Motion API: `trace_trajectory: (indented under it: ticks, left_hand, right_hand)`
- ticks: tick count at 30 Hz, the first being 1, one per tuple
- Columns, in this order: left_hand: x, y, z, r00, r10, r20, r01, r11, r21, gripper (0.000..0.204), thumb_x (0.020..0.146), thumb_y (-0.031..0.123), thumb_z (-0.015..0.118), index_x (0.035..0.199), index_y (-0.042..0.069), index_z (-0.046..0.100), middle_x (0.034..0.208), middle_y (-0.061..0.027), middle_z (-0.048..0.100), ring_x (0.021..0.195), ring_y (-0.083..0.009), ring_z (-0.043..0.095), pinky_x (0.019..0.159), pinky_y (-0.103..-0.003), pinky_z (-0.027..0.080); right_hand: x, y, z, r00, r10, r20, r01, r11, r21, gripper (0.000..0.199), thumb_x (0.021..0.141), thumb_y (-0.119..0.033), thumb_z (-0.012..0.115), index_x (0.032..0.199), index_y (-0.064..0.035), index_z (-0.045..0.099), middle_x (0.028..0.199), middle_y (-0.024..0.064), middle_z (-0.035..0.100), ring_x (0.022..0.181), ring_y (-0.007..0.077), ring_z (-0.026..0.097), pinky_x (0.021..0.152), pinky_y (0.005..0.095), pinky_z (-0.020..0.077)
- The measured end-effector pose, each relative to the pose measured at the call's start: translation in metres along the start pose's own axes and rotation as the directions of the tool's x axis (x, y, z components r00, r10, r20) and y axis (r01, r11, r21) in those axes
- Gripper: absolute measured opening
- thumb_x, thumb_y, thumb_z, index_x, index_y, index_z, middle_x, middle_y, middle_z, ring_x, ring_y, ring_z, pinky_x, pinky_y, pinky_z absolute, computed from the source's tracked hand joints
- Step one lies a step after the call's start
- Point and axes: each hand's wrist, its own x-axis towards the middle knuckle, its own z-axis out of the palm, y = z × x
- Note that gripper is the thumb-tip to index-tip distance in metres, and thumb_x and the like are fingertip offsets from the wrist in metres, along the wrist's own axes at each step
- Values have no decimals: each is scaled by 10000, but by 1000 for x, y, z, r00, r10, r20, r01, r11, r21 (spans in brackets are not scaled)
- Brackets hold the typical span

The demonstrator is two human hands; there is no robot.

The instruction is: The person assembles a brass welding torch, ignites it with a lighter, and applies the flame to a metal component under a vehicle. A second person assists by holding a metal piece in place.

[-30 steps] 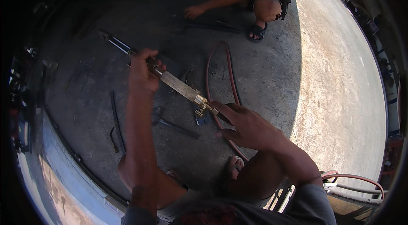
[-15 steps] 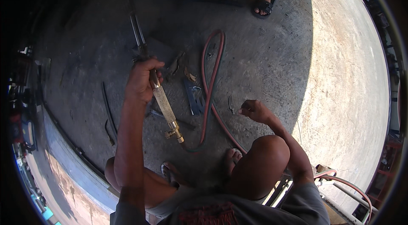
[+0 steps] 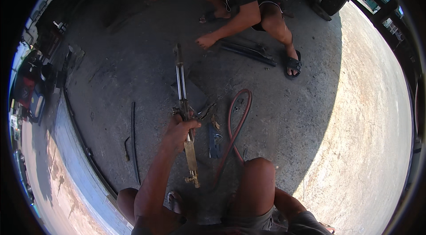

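A gas cutting torch (image 3: 191, 155) with a brass handle, steel tubes and a dark head is in my left hand (image 3: 178, 132). My fingers wrap it near the middle, and it points away from me, close to upright in the picture. Brass valve fittings sit at its near end. My right forearm (image 3: 284, 198) passes behind my right knee, which hides the right hand. A looped red and dark green hose (image 3: 242, 122) lies on the floor right of the torch. Between them is a blue flat object (image 3: 214, 145), its kind unclear.
Across from me another person crouches, one hand (image 3: 206, 41) reaching down near the torch head. Dark metal bars (image 3: 248, 53) lie before that person's sandal (image 3: 293, 65). On the left are a long dark strip (image 3: 135, 142) and a thin bent tube (image 3: 127, 150). Sunlit concrete (image 3: 359, 115) stretches along the right.
The view has tilted up, showing more of the other person. My left hand still holds the torch, now more upright in the picture. My right hand has dropped out of sight behind the knee.
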Motion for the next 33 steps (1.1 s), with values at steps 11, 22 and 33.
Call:
trace_trajectory:
  ticks: [11,22,33]
  left_hand:
    - [-14,-4,-8,1000,-7,-8,6,998,-61,489,802,16,731,1238,-15,512,798,-87,599,664,-189,614,580,-353,459]
    - [-73,-23,-14,981,20,-191,-49,987,-153,472,792,-16,703,1216,-24,495,827,-95,571,719,-195,597,638,-378,477]
    - [-153,-36,6,920,151,-362,-228,957,-180,558,732,8,694,1258,-39,512,922,-46,533,813,-169,571,696,-344,454]
  right_hand:
    - [84,87,-31,965,203,-163,-212,977,-37,447,977,-418,592,1277,-88,620,1277,272,639,1124,488,666,946,556,552]
    - [150,109,0,1000,-1,9,2,996,-86,434,972,-410,592,1241,-89,707,1259,260,705,1178,422,686,985,526,559]
    - [144,55,-31,971,160,176,-112,961,-254,475,985,-409,602,1361,-129,673,1395,204,651,1291,403,635,1022,511,550]
